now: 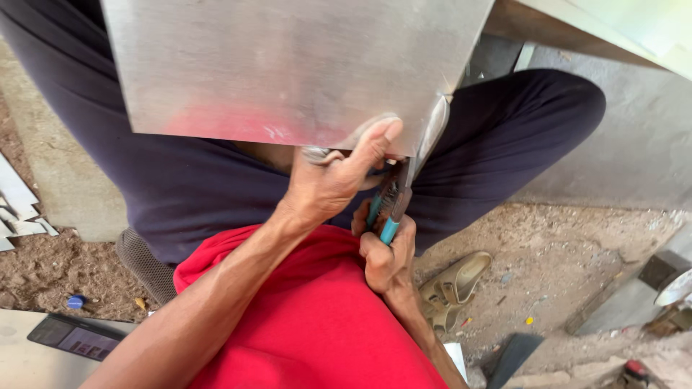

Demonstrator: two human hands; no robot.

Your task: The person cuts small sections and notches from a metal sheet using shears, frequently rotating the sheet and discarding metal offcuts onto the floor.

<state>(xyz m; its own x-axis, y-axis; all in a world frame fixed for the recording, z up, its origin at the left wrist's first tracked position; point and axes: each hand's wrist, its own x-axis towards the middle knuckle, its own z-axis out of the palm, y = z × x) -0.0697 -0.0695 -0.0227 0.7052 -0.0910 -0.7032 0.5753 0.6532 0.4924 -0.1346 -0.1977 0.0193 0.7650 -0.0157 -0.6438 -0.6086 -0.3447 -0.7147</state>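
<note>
Looking down from my head camera, I have a brushed metal sheet (288, 65) tilted across my lap, its lower edge just above my 2 hands. My left hand (335, 176) is closed on that lower edge, thumb pressed flat on the face of the sheet and the fingers curled behind it. My right hand (386, 252) is wrapped tight around the teal handles of a pair of tin snips (404, 191), fingers fully clenched. The snips' blades reach up to the sheet's lower right corner, where a narrow strip of metal (435, 126) curls away from the edge. I am sitting with dark trousers (519, 130) and a red shirt (310, 324). On the dirt ground to my right lies a tan sandal (454, 284); to my left, a dark flat device (76, 337) and a small blue cap (76, 301).
</note>
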